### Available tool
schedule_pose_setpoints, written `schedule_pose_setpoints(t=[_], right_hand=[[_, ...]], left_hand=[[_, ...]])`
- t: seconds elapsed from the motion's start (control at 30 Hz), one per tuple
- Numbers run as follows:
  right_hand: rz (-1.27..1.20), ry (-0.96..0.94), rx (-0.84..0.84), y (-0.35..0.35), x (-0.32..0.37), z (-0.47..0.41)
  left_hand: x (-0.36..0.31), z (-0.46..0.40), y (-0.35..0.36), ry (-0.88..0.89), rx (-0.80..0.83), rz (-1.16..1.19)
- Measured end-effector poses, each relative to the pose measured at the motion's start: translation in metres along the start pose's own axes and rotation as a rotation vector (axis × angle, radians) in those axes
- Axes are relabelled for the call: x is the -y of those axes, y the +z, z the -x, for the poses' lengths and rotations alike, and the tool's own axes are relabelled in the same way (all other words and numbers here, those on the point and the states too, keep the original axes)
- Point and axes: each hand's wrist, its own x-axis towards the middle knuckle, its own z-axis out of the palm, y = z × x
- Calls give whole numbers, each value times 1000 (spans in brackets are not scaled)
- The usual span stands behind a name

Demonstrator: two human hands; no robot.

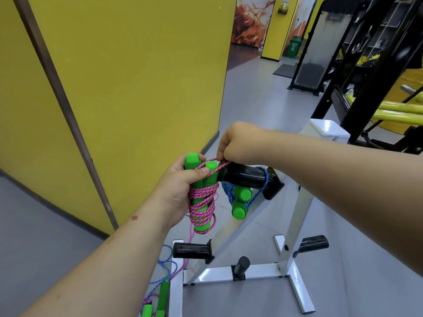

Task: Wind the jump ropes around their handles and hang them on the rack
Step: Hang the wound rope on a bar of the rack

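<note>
The left hand (pixel 180 186) grips a pink jump rope (pixel 202 207) at the centre of the view, fingers and thumb curled round its two green foam handles (pixel 193 164), which stand roughly upright with their tops at 12 o'clock. The pink cord is wound many times round the lower part of those handles, and a loose tail drops from the bundle toward 6 o'clock, down past the rack's base.

The right hand (pixel 238 143), just at 1 o'clock from the left one, pinches a loop of the pink cord between thumb and fingertips, with the other fingers curled in. The loop lies over the near tip of the top black peg (pixel 246 177) of the white rack (pixel 295 227).

A blue jump rope (pixel 237 197) already hangs on that same peg, its wound cord and two green handles dangling just at 5 o'clock from the left hand's bundle. Two more black pegs jut from the rack lower down, one at 6 o'clock (pixel 191 250) and one at 4 o'clock (pixel 313 243).

On the grey floor (pixel 251 92) at 7 o'clock lie more ropes (pixel 160 294), pink and blue cords tangled with green handles. A yellow wall (pixel 137 76) fills the side from 9 to 12 o'clock, and black and yellow gym equipment (pixel 377 88) stands at 2 o'clock
</note>
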Motion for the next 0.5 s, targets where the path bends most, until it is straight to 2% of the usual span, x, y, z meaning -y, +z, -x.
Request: schedule_pose_setpoints(t=[0.17, 0.37, 0.5], right_hand=[[-13, 4, 14, -1, -2, -1], [20, 11, 50, -2, -6, -4], [73, 12, 44, -1, -9, -7]], left_hand=[[-4, -5, 11, -20, -104, 115], [-5, -8, 10, -46, -170, 114], [-5, -10, 11, 2, -204, 50]])
